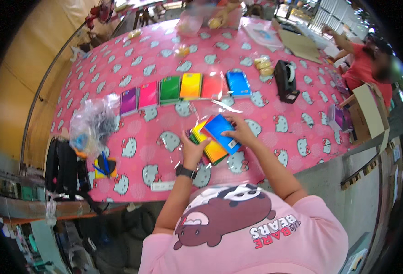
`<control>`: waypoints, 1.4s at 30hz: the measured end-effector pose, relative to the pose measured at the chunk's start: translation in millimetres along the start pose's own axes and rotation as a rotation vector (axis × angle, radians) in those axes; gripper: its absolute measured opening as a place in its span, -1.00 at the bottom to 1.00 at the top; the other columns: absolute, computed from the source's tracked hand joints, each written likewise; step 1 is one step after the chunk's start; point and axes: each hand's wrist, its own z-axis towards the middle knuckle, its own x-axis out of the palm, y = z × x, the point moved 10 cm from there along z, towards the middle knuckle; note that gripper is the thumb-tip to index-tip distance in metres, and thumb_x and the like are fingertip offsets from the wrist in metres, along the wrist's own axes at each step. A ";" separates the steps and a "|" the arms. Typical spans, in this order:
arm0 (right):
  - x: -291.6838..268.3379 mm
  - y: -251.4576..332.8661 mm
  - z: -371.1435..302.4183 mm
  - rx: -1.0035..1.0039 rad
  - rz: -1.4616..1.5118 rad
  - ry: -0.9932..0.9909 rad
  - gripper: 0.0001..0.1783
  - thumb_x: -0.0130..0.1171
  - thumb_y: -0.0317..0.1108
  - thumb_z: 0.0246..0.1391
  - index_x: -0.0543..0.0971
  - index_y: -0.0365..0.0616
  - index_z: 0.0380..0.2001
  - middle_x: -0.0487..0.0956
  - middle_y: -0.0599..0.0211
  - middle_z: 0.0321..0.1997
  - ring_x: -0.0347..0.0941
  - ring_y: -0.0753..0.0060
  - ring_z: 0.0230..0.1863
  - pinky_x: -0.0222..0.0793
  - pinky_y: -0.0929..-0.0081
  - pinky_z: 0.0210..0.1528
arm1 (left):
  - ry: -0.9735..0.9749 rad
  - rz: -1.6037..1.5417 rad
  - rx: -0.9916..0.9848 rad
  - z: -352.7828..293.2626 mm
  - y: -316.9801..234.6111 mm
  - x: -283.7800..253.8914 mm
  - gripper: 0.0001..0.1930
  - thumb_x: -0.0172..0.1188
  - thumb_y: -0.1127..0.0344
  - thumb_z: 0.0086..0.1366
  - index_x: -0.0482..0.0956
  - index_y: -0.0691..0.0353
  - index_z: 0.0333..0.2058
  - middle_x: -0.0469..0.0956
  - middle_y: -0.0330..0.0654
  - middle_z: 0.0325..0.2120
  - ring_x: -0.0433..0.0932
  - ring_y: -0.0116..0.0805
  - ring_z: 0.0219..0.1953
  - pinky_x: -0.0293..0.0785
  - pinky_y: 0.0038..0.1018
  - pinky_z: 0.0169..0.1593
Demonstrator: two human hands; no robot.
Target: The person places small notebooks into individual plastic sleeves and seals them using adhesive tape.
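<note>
My left hand (193, 150) is closed around a fanned stack of small spiral notebooks, with a yellow notebook (213, 150) showing on top and green and purple edges below. A blue notebook (222, 133) lies slanted over that stack, gripped at its right side by my right hand (241, 132). A sliver of red shows between the blue and yellow covers. Beyond my hands, notebook piles stand in a row: purple (129, 101), pink (148, 94), green (169, 89), yellow (191, 86), red (212, 87) and blue (238, 84). Clear plastic glints around the red pile.
A black tape dispenser (286, 82) stands at the far right, near wrapped yellowish rolls (264, 66). At left are a clear plastic bag (91, 125), a blue-handled tool (104, 163) and a black backpack (64, 164). A cardboard box (368, 109) is at the right edge; other people work across the table.
</note>
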 end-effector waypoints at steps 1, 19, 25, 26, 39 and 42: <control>-0.3 -4.0 2.5 0.077 -0.058 -0.004 -0.17 0.41 -0.34 -0.31 0.29 -0.02 0.13 0.47 0.21 -0.10 0.39 0.35 -0.12 0.35 0.42 -0.12 | -0.022 0.004 0.010 -0.2 0.9 -4.2 0.05 0.45 0.13 -0.17 -0.07 0.48 0.15 0.22 0.20 0.04 0.29 -0.06 0.08 0.26 -0.34 0.10; 45.3 117.5 -6.2 -0.541 -0.545 0.470 -0.50 0.16 -0.54 -0.34 0.56 0.12 -0.19 0.44 0.42 0.05 -0.03 0.09 0.30 -0.30 0.07 0.33 | 0.072 0.047 0.000 -2.3 -17.7 5.4 -0.03 0.36 0.15 -0.08 -0.06 0.43 0.17 0.31 0.23 -0.01 0.36 0.07 0.03 0.30 -0.31 0.05; 14.5 15.0 6.8 0.038 -0.239 0.184 -0.29 0.30 -0.17 -0.15 0.32 -0.08 0.10 0.50 0.12 -0.09 0.41 0.19 -0.05 0.31 0.27 -0.01 | 0.007 0.006 0.028 3.1 8.4 -1.7 -0.11 0.35 0.23 -0.08 -0.02 0.41 0.14 0.32 0.13 -0.04 0.37 0.01 0.00 0.29 -0.32 0.06; 25.7 23.5 3.5 0.154 -0.219 0.231 -0.26 0.32 -0.10 -0.16 0.31 -0.14 0.09 0.52 0.09 -0.15 0.45 0.23 -0.15 0.36 0.33 -0.12 | 0.036 -0.132 0.088 8.3 20.5 -7.1 -0.12 0.35 0.24 -0.08 -0.01 0.39 0.13 0.32 0.08 -0.06 0.38 -0.01 -0.02 0.29 -0.32 0.06; 38.2 13.5 -21.8 0.277 0.330 0.004 -0.26 0.41 -0.25 -0.25 0.28 -0.20 0.01 0.43 0.19 -0.08 0.37 0.39 -0.07 0.31 0.42 -0.03 | 0.195 -0.620 -0.116 -23.0 -52.2 1.8 -0.44 0.26 0.52 -0.02 0.27 0.28 -0.01 0.46 -0.12 -0.17 0.50 -0.31 -0.18 0.48 -0.37 -0.10; 22.8 51.2 -17.8 0.129 0.525 -0.038 -0.09 0.44 -0.40 -0.34 0.16 -0.21 0.12 0.36 0.22 0.02 0.31 0.41 0.01 0.25 0.45 0.06 | 0.160 -0.546 0.040 -24.6 -71.2 -16.0 -0.35 0.33 0.51 -0.08 0.21 0.27 0.01 0.46 -0.12 -0.17 0.49 -0.31 -0.16 0.47 -0.38 -0.08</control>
